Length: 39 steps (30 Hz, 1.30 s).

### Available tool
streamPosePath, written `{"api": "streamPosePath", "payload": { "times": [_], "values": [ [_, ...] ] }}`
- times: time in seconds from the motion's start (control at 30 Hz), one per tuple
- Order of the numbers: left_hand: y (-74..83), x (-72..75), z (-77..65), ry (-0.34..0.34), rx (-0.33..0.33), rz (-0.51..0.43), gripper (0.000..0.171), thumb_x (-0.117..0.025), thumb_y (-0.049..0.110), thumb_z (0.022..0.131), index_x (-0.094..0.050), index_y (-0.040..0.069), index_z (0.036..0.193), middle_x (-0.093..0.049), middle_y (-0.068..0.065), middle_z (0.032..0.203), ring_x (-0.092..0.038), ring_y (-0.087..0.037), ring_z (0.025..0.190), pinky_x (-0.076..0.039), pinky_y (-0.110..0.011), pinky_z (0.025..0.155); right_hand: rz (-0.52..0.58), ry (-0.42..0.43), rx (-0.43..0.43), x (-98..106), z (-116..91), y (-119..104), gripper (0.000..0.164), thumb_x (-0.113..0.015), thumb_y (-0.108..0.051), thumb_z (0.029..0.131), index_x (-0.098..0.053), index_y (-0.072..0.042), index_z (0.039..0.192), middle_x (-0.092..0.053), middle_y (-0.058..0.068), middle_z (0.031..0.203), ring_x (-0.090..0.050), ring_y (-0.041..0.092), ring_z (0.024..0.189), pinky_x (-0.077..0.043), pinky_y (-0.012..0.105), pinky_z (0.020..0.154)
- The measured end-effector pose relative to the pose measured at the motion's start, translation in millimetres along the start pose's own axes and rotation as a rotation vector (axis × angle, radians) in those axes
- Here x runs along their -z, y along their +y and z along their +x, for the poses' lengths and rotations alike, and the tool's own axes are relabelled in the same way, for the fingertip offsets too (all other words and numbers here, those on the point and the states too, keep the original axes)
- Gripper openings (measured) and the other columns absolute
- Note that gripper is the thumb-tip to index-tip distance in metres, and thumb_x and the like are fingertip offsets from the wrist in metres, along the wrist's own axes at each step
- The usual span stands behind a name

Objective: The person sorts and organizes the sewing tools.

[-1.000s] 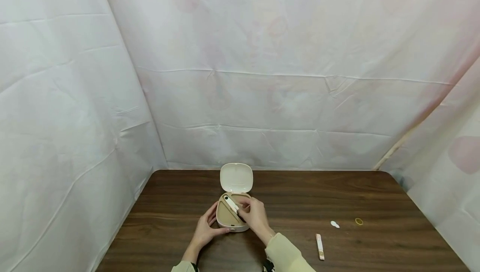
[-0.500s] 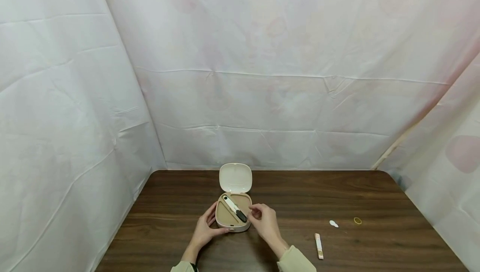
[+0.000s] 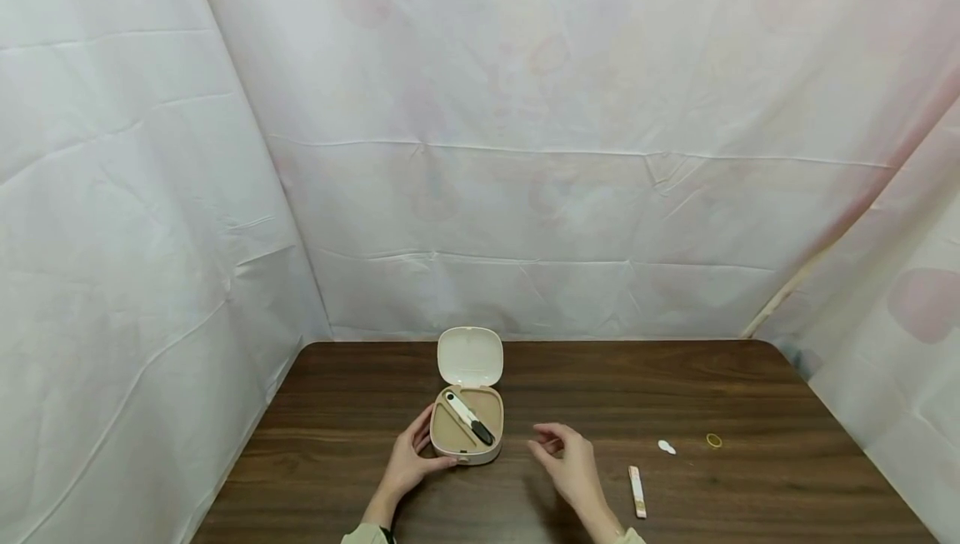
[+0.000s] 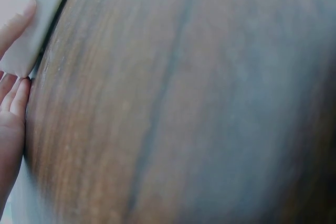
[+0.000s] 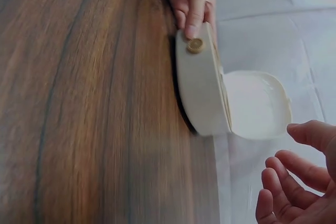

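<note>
A cream box point(image 3: 467, 459) with a raised white lid point(image 3: 470, 356) stands near the table's front. Its tan tray is split into compartments, and a slim white tool with a black end point(image 3: 468, 417) lies diagonally in it. My left hand point(image 3: 406, 466) grips the box's front-left corner. In the right wrist view, its thumb rests beside the round gold button point(image 5: 196, 45). The right hand point(image 3: 572, 465) hovers right of the box with loosely bent fingers, apart from it and holding nothing. The left wrist view catches only part of the box's front point(image 4: 47, 11).
On the brown wooden table point(image 3: 360, 377), a narrow pink-and-white stick-shaped packet point(image 3: 637, 491) lies right of my right hand. Beyond it are a small white flat piece point(image 3: 667, 447) and a yellow ring point(image 3: 714, 441). White fabric point(image 3: 540, 194) hangs behind the table.
My right hand has let go of the slim tool in the tray and moved away to the right. The left hand stays on the box.
</note>
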<state>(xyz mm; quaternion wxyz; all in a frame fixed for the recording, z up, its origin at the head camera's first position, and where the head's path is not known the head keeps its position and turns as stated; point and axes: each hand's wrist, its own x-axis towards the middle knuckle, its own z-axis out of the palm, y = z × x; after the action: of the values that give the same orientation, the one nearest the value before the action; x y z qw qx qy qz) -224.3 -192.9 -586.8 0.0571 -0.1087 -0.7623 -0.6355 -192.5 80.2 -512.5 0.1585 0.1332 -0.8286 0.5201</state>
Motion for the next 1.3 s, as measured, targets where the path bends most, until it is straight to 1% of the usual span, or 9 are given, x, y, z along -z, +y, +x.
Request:
{"api": "streamPosePath", "payload": {
  "times": [0.23,0.33,0.5,0.67,0.77,0.9,1.03,1.17,1.3],
  "values": [
    [17.3,-0.8,-2.9,0.001,-0.028,-0.019,0.094,-0.081,0.004,0.059,-0.027,-0.006,0.136,-0.028,-0.027,0.137,-0.032,-0.04,0.121,-0.038,-0.041,0.094,-0.048,0.052,-0.075,19,-12,5,0.017,-0.071,-0.008,0.074,-0.066,-0.002,0.089,-0.065,0.002,0.076,-0.055,0.008,0.062,-0.05,0.019,0.054],
    [12.2,-0.3,-1.4,0.005,-0.014,-0.012,0.094,-0.081,0.006,0.059,-0.028,-0.004,0.136,-0.029,-0.024,0.137,-0.032,-0.038,0.121,-0.039,-0.038,0.094,-0.078,0.075,-0.096,27,-17,7,0.018,-0.071,-0.009,0.074,-0.066,-0.001,0.09,-0.065,0.002,0.077,-0.054,0.006,0.062,-0.049,0.019,0.054],
    [-3.9,0.9,1.3,0.013,-0.012,0.023,0.095,-0.082,0.011,0.059,-0.029,0.001,0.137,-0.031,-0.021,0.138,-0.034,-0.034,0.122,-0.04,-0.03,0.094,-0.137,0.109,-0.151,39,-27,9,0.019,-0.072,-0.013,0.074,-0.067,-0.005,0.09,-0.064,-0.001,0.076,-0.055,0.004,0.062,-0.048,0.021,0.055],
    [-7.5,0.6,1.1,0.018,-0.044,0.041,0.094,-0.082,0.011,0.059,-0.029,-0.001,0.137,-0.031,-0.024,0.136,-0.035,-0.037,0.12,-0.041,-0.032,0.093,-0.183,0.11,-0.223,54,-36,12,0.023,-0.071,-0.02,0.076,-0.066,-0.005,0.093,-0.063,-0.002,0.078,-0.054,0.004,0.063,-0.045,0.023,0.054],
    [-2.6,0.3,-0.3,0.017,-0.049,0.032,0.094,-0.081,0.007,0.059,-0.029,-0.004,0.136,-0.031,-0.026,0.136,-0.034,-0.039,0.119,-0.041,-0.036,0.093,-0.217,0.129,-0.251,62,-41,17,0.024,-0.071,-0.022,0.076,-0.066,-0.005,0.093,-0.064,-0.003,0.078,-0.053,0.003,0.062,-0.044,0.023,0.054],
    [11.6,-0.5,-3.7,0.014,-0.045,0.008,0.093,-0.081,0.003,0.059,-0.028,-0.007,0.135,-0.03,-0.028,0.135,-0.033,-0.041,0.119,-0.04,-0.041,0.093,-0.251,0.186,-0.277,69,-47,29,0.022,-0.072,-0.019,0.074,-0.067,-0.003,0.089,-0.063,-0.003,0.074,-0.052,0.001,0.058,-0.044,0.021,0.053],
    [23.2,-1.0,-6.4,0.015,-0.043,0.018,0.092,-0.08,0.003,0.06,-0.028,-0.009,0.134,-0.03,-0.028,0.135,-0.034,-0.041,0.119,-0.04,-0.039,0.093,-0.265,0.231,-0.312,74,-52,44,0.021,-0.073,-0.018,0.073,-0.067,-0.001,0.085,-0.062,-0.003,0.07,-0.051,-0.001,0.056,-0.045,0.02,0.052],
    [26.5,-1.1,-7.1,0.016,-0.022,0.007,0.091,-0.08,0.002,0.06,-0.028,-0.008,0.134,-0.029,-0.027,0.136,-0.035,-0.04,0.119,-0.039,-0.038,0.094,-0.276,0.237,-0.348,79,-57,54,0.024,-0.074,-0.021,0.072,-0.065,-0.001,0.083,-0.061,-0.004,0.068,-0.051,-0.001,0.055,-0.045,0.021,0.052],
    [25.6,-0.9,-6.8,0.011,0.002,-0.011,0.092,-0.08,0.003,0.06,-0.027,-0.007,0.135,-0.028,-0.026,0.137,-0.033,-0.039,0.121,-0.037,-0.04,0.096,-0.293,0.203,-0.409,84,-59,63,0.03,-0.073,-0.026,0.073,-0.064,0.0,0.085,-0.059,-0.004,0.066,-0.051,0.001,0.054,-0.043,0.022,0.051]
  ]
}}
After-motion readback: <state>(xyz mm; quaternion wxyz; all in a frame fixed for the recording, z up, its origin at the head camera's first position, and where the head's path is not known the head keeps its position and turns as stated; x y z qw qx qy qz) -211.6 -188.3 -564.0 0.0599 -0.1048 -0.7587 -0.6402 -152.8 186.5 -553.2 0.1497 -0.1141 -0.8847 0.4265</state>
